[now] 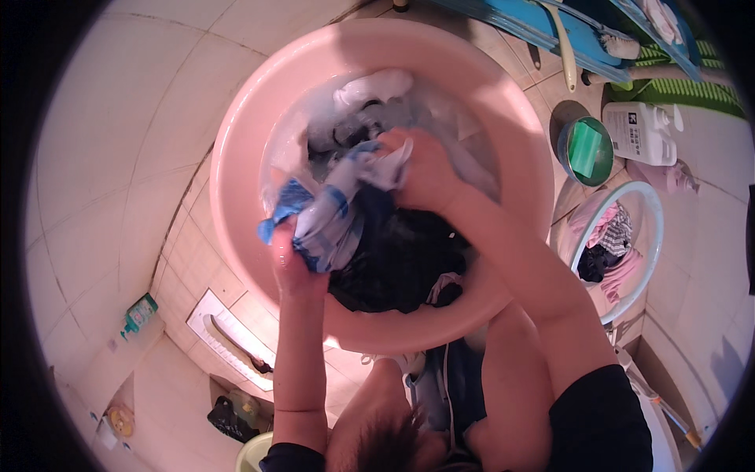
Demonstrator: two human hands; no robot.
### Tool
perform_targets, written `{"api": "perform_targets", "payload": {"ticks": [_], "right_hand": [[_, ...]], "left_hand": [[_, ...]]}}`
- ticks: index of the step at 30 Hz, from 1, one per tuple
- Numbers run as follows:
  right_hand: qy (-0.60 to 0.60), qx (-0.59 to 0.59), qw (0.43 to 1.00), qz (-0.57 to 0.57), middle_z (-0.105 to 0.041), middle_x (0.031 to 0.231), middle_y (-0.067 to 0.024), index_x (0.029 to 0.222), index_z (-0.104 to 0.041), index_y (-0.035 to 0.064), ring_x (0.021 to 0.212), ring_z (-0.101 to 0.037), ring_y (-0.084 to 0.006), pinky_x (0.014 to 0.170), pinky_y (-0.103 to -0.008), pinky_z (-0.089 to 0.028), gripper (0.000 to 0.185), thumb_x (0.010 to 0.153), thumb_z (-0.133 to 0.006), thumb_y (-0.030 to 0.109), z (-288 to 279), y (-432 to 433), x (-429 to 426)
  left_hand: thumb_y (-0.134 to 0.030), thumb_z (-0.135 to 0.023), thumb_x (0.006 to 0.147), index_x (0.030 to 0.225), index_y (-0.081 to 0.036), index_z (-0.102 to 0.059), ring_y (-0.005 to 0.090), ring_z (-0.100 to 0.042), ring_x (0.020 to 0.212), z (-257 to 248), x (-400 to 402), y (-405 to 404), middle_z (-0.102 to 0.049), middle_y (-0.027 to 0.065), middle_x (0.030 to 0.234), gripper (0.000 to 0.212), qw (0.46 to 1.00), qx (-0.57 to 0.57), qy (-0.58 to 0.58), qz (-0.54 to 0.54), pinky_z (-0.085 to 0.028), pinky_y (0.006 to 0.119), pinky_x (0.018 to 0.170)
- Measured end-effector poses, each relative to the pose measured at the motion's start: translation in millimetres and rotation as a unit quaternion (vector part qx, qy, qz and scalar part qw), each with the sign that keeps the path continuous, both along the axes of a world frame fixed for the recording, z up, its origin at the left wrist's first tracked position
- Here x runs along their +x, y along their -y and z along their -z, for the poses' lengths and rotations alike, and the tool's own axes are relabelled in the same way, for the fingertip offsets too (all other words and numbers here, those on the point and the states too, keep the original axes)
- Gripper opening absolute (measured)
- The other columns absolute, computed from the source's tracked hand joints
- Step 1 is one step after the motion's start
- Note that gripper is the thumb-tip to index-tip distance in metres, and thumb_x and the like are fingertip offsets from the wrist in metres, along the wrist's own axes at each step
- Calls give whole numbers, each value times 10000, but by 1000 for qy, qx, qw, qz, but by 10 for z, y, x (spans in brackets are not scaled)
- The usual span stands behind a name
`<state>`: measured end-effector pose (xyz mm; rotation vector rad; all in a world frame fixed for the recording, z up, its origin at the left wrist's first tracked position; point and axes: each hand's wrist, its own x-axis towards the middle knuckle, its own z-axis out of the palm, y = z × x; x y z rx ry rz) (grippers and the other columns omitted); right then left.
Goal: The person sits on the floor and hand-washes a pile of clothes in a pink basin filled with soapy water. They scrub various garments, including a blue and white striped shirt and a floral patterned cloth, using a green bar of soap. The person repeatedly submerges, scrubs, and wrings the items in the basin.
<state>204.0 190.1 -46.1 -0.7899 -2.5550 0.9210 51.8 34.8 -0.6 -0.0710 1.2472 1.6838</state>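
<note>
Between my knees stands a large pink plastic tub (pixel 242 177) holding water and soaked laundry. My left hand (pixel 295 259) grips one end of a wet blue-and-white garment (pixel 336 227) near the tub's left side. The other part of that cloth is bunched in my right hand (pixel 424 171), over the tub's middle. Beneath my hands lies a dark, almost black garment (pixel 401 253), partly out of the water. Grey cloth (pixel 354 127) and a white cloth (pixel 377 87) sit in the cloudy water at the far side.
At the right are a green soap bar (pixel 586 150) in a bowl (pixel 601 171), a white pump bottle (pixel 640 133) and a blue-rimmed basin (pixel 657 236) of clothes. A squat toilet (pixel 230 342) is set in the floor at left. A pale-handled brush (pixel 566 59) lies at upper right.
</note>
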Motion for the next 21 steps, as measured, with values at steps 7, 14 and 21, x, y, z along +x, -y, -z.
{"api": "perform_targets", "payload": {"ticks": [7,14,21], "right_hand": [[-174,-251,905,296,-627,999,-94,958,-648,74,1028,-567,-252,938,-354,-415,332,663,-548,-42,353,-467,644],[34,-50,988,142,-563,1147,-118,1017,-647,121,1119,-496,-342,944,-498,-390,284,741,-583,140,544,428,247],[268,-239,930,-71,-521,1198,-162,1052,-612,178,1094,-508,-381,832,-484,-459,296,758,-576,177,880,436,110]], "left_hand": [[-219,-537,889,1149,-7,-496,302,-593,1006,245,-503,182,-584,148,1144,338,968,-135,-115,-178,-487,449,897],[-331,-733,738,1381,-119,-382,410,-367,1257,597,-106,433,-371,263,1359,762,662,-410,-555,294,-307,513,1031],[-311,-697,773,1253,-81,-516,386,-450,1192,623,-63,79,-459,226,1283,562,535,-162,-755,344,-391,421,983]]}}
